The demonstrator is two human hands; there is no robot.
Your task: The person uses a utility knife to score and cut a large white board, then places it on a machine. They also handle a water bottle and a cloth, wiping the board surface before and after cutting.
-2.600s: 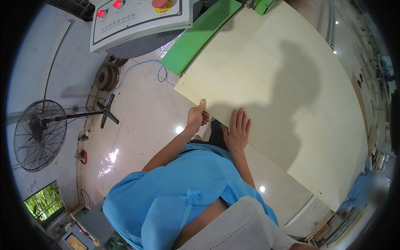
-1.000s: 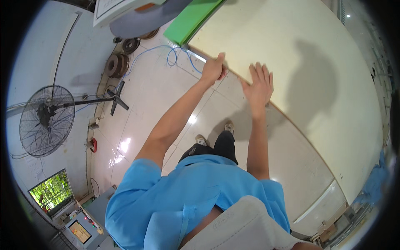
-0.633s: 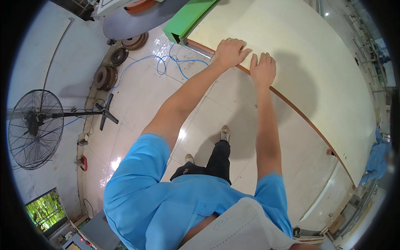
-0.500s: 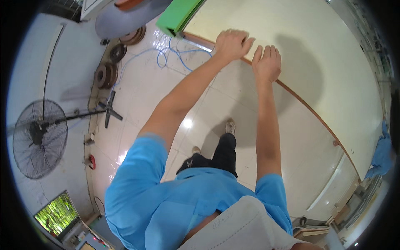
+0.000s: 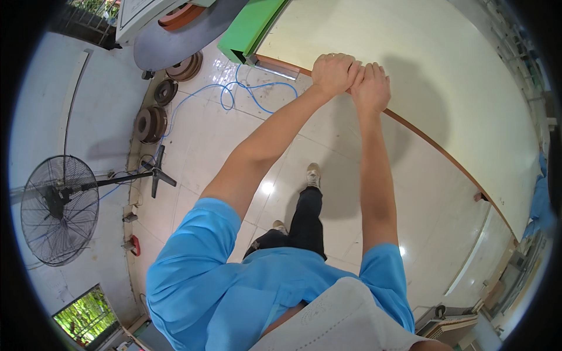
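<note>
A large cream-white board (image 5: 421, 35) with a brown edge spans the upper right. My left hand (image 5: 335, 74) is closed over its near edge, fingers bent on the top face. Close beside it, my right hand (image 5: 372, 89) grips the same edge, and the two thumbs meet. The undersides of both hands and whatever lies under the board's edge are hidden. The board's left end reaches a green machine beam (image 5: 249, 29), with a metal strip (image 5: 276, 68) just below the edge there.
A co-worker in blue (image 5: 537, 202) is at the board's far right end, a hand (image 5: 480, 197) by its edge. Blue hose (image 5: 227, 96) loops over the tiled floor. Brown rolls (image 5: 150, 124) and a pedestal fan (image 5: 58, 202) stand along the left wall.
My hands have come together along the board's edge, closing the gap between the thumbs. The whole view has shifted slightly, and my feet appear farther left and higher.
</note>
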